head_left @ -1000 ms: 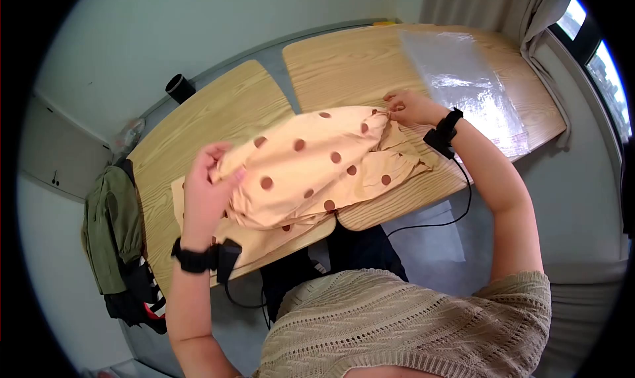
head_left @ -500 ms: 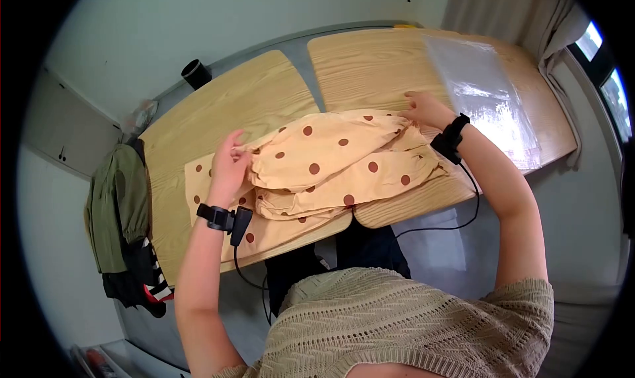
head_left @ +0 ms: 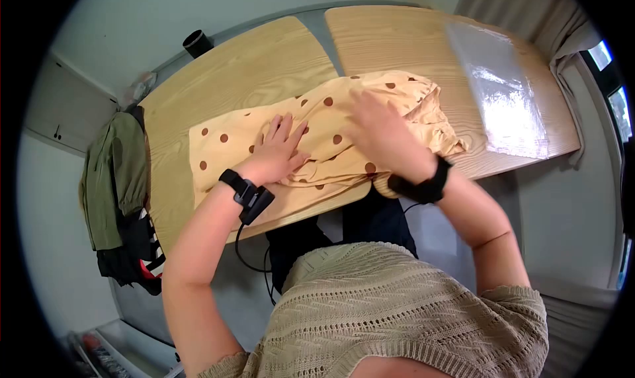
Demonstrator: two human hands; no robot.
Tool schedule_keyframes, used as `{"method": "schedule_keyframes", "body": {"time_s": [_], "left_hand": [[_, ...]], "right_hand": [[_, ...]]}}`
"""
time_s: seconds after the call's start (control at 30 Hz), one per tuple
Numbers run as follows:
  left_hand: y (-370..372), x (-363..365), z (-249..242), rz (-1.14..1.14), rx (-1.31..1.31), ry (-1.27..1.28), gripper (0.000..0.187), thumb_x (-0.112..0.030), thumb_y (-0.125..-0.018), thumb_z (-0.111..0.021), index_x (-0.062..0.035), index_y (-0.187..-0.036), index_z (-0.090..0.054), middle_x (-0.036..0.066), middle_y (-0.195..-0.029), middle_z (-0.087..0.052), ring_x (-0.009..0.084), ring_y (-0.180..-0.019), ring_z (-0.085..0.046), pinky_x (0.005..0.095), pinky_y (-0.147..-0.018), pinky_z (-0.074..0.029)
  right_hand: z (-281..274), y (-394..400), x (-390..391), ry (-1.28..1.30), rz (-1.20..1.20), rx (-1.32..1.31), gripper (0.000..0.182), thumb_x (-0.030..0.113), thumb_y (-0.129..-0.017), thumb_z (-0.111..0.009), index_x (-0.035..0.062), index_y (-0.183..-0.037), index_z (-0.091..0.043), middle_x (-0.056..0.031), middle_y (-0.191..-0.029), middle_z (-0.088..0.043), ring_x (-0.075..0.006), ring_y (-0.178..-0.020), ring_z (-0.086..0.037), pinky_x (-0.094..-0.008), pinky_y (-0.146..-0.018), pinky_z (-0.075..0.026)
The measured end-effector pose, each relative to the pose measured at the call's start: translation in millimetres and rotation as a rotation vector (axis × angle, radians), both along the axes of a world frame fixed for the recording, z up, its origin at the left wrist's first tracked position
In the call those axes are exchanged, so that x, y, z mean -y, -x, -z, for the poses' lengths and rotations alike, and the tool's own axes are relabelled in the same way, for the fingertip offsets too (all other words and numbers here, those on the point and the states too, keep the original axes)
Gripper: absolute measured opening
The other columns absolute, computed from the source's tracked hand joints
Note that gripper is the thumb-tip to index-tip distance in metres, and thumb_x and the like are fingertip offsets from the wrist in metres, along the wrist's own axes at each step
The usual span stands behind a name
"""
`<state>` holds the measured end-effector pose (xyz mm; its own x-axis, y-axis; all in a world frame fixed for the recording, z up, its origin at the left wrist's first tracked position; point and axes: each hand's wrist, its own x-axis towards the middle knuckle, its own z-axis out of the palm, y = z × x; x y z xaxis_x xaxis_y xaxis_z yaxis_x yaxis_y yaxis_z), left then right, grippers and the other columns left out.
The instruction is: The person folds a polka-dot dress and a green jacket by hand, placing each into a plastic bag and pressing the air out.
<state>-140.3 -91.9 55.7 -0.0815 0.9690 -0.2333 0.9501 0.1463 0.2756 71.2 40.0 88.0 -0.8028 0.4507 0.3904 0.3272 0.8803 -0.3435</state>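
Observation:
A pale orange cloth garment with brown dots (head_left: 225,150) lies folded lengthwise across the wooden tables, its gathered ends bunched at the right. My left hand (head_left: 274,154) presses flat on the middle of the cloth, fingers spread. Over the right half of the garment is my right hand (head_left: 380,126), its fingers stretched out and blurred by motion; whether it touches the fabric is unclear. Each wrist wears a black strap with a small device.
Clear plastic sheets (head_left: 509,100) lie on the right table (head_left: 397,37). A green jacket (head_left: 112,173) and dark clothes hang beside the left table's edge (head_left: 159,199). Behind it stands a black bin (head_left: 197,44). A curtain (head_left: 562,41) hangs at the right.
Both hands have moved inward over the cloth, the left rightward from the left fold and the right leftward from the right end. The upper gathered part now lies extended and flatter toward the right.

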Motion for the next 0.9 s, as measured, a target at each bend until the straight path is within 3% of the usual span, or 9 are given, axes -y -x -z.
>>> {"method": "schedule_keyframes", "body": {"time_s": [0.17, 0.23, 0.27, 0.3, 0.43, 0.53, 0.7, 0.8, 0.9], "left_hand": [[-13.5, 25.1, -0.9, -0.062, 0.021, -0.034, 0.065, -0.043, -0.094, -0.047, -0.0115, -0.146, -0.026, 0.026, -0.152, -0.009, 0.0419, -0.141, -0.007, 0.0584, -0.109, -0.016], [-13.6, 49.0, -10.5, -0.06, 0.326, -0.079, 0.062, -0.031, -0.094, -0.052, -0.0105, -0.146, -0.027, 0.027, -0.152, -0.01, 0.039, -0.142, -0.007, 0.0439, -0.113, -0.015], [-6.2, 60.8, -12.7, -0.078, 0.557, -0.263, 0.054, -0.023, -0.094, -0.054, -0.009, -0.142, -0.035, 0.026, -0.151, -0.014, 0.0332, -0.143, -0.012, 0.0397, -0.114, -0.016], [3.6, 77.2, -14.5, -0.096, 0.551, -0.259, 0.054, -0.023, -0.094, -0.054, -0.009, -0.142, -0.035, 0.026, -0.151, -0.014, 0.0332, -0.143, -0.012, 0.0397, -0.114, -0.016], [52.0, 160.6, -6.1, -0.761, 0.754, -0.606, 0.038, -0.019, -0.094, -0.052, 0.0009, -0.127, -0.049, 0.015, -0.131, -0.049, 0.0237, -0.12, -0.047, 0.0341, -0.1, -0.037], [66.9, 214.8, 2.4, -0.875, 0.43, -0.644, 0.035, -0.02, -0.094, -0.053, 0.001, -0.121, -0.053, 0.013, -0.116, -0.057, 0.0204, -0.106, -0.053, 0.0325, -0.089, -0.044], [63.8, 217.6, 14.1, -0.934, 0.381, -0.511, 0.045, -0.032, -0.09, -0.058, 0.0078, -0.111, -0.057, 0.019, -0.097, -0.066, 0.0257, -0.086, -0.063, 0.0333, -0.077, -0.048], [63.5, 194.1, 5.1, -0.995, 0.32, -0.4, 0.047, -0.034, -0.088, -0.06, 0.0084, -0.107, -0.059, 0.021, -0.094, -0.066, 0.0302, -0.086, -0.064, 0.0348, -0.077, -0.049], [54.7, 178.5, 3.6, -0.968, 0.502, -0.395, 0.047, -0.032, -0.086, -0.062, 0.0081, -0.11, -0.057, 0.022, -0.097, -0.066, 0.0329, -0.089, -0.064, 0.0359, -0.079, -0.049]], "right_hand": [[30.5, 0.5, 56.8, -0.126, 0.113, 0.159, 0.039, 0.039, -0.09, -0.053, 0.0178, -0.123, -0.056, -0.013, -0.137, -0.045, -0.029, -0.132, -0.037, -0.0577, -0.104, -0.027], [32.6, -8.3, 57.2, -0.139, 0.1, 0.193, 0.038, 0.039, -0.091, -0.052, 0.0195, -0.124, -0.056, -0.009, -0.14, -0.043, -0.028, -0.133, -0.036, -0.0563, -0.106, -0.025], [35.6, -11.3, 53.7, -0.16, 0.086, 0.198, 0.038, 0.038, -0.091, -0.052, 0.0202, -0.124, -0.056, -0.0065, -0.14, -0.044, -0.0278, -0.134, -0.034, -0.056, -0.107, -0.024], [33.9, -13.0, 51.2, -0.166, 0.077, 0.216, 0.038, 0.038, -0.09, -0.053, 0.0203, -0.124, -0.055, -0.0067, -0.14, -0.043, -0.0276, -0.134, -0.034, -0.0561, -0.107, -0.024], [26.2, -17.9, 52.1, -0.184, 0.07, 0.264, 0.04, 0.037, -0.089, -0.055, 0.0194, -0.125, -0.055, -0.0071, -0.139, -0.044, -0.0275, -0.134, -0.035, -0.0564, -0.107, -0.024], [5.0, -0.1, 72.7, -0.248, 0.129, 0.246, 0.042, 0.036, -0.089, -0.055, 0.0161, -0.126, -0.053, -0.0095, -0.138, -0.045, -0.0274, -0.133, -0.036, -0.0567, -0.106, -0.024], [19.7, 43.3, 113.7, -0.202, 0.07, 0.144, 0.05, 0.041, -0.089, -0.055, 0.0156, -0.131, -0.049, -0.0127, -0.137, -0.045, -0.0297, -0.133, -0.035, -0.0582, -0.102, -0.029], [42.8, 45.2, 117.5, -0.195, 0.087, 0.202, 0.053, 0.045, -0.089, -0.053, 0.0194, -0.135, -0.047, -0.0129, -0.139, -0.043, -0.0322, -0.133, -0.034, -0.06, -0.102, -0.028], [45.7, 39.0, 114.9, -0.178, 0.07, 0.196, 0.055, 0.049, -0.089, -0.052, 0.0217, -0.137, -0.045, -0.0127, -0.141, -0.041, -0.034, -0.133, -0.033, -0.0609, -0.103, -0.027]]}}
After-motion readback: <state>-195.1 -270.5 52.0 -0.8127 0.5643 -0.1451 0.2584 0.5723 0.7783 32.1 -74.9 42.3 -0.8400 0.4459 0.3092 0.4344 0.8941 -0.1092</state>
